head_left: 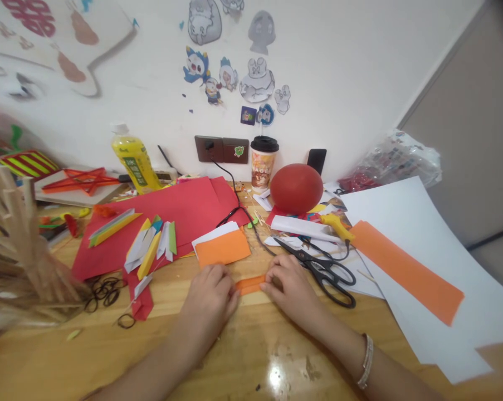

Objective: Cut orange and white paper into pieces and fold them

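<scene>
- Bright, even ltg here; wall [351, 72] pale, w/ soft shadow under the hung paper [113, 25].
- Big glare! White hotspot on the table [318, 345], btm ctr.
- Left edge: wooden sticks [30, 236] blurred, smeary.
- Wide-angle distortion stretching the sides; top-rt corner dark.
- Pic slightly soft, cup [263, 167] print fuzzy.

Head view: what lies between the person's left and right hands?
A narrow orange paper strip lies between them on the wooden table, with the left hand at one end and the right hand at the other, in the head view.
</scene>
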A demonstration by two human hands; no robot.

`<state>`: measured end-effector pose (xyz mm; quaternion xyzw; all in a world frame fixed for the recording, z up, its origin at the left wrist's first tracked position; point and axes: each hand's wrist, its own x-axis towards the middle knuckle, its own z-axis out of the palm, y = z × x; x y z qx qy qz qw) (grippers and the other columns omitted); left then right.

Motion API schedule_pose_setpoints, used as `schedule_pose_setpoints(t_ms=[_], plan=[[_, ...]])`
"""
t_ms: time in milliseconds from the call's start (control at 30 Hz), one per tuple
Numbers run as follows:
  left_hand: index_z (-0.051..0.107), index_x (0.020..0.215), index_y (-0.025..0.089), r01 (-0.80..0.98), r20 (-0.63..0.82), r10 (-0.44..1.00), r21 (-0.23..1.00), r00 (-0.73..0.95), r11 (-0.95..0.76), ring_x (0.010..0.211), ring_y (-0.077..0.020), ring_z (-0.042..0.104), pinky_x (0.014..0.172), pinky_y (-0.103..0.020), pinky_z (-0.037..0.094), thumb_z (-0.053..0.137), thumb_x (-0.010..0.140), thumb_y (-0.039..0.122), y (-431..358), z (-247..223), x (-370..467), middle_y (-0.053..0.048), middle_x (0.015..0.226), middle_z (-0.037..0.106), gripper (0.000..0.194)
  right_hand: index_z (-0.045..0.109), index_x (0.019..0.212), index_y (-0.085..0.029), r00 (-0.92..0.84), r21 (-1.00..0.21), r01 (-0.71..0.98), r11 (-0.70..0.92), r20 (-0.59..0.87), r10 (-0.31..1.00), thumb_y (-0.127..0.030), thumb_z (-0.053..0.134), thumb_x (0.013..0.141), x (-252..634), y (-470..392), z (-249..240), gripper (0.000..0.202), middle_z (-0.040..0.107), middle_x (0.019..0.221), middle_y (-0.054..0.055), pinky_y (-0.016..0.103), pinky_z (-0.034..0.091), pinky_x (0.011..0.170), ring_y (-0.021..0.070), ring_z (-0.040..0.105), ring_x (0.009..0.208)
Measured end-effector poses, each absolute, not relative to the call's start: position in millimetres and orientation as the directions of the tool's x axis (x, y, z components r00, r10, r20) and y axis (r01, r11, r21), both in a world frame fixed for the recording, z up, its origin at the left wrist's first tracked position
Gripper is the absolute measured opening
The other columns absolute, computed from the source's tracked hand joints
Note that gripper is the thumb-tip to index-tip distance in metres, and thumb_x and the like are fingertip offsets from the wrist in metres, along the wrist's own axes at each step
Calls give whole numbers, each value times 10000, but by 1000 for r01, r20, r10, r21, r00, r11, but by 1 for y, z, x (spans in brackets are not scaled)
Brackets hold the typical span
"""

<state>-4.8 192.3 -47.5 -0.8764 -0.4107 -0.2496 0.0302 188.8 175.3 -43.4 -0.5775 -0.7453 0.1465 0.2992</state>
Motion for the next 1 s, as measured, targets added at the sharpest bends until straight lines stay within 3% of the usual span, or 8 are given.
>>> schedule_pose_setpoints(t_ms=[300,400,533,633,1000], plan=[[563,705,142,771,462,696,40,550,-636,724,-215,504,631,-368,473,437,814,136,188,-48,-2,-87,771,555,167,530,643,-198,-60,-540,810,229,313,948,-207,671,703,188,176,-52,154,535,824,28,341,396,739,203,465,823],[608,843,150,745,485,644,-23,592,-666,872,-262,498,702,-420,471,437,826,125,186,-44,-1,-131,941,566,174,514,651,-204,-63,-511,829,228,318,946,-217,667,702,189,177,-53,162,532,822,25,338,392,733,204,463,815],[618,1020,267,630,485,504,-131,715,-766,1040,-302,436,783,-468,440,441,862,154,185,-39,-2,-123,1166,516,263,511,660,-205,-63,-505,835,217,304,950,-225,675,697,188,177,-52,169,525,823,25,340,387,729,209,459,814],[639,976,260,620,464,497,-154,733,-769,1063,-296,437,799,-456,432,442,876,199,185,-39,-7,-106,1201,515,230,509,661,-205,-51,-512,835,201,292,955,-222,683,689,188,176,-52,178,519,824,22,339,384,728,208,459,816],[657,884,197,652,375,562,-176,737,-738,1053,-337,482,849,-498,389,490,762,125,175,-37,-20,-131,1212,564,219,498,678,-201,-34,-526,832,178,272,962,-200,657,703,187,175,-51,161,511,836,14,334,373,725,203,452,825]])
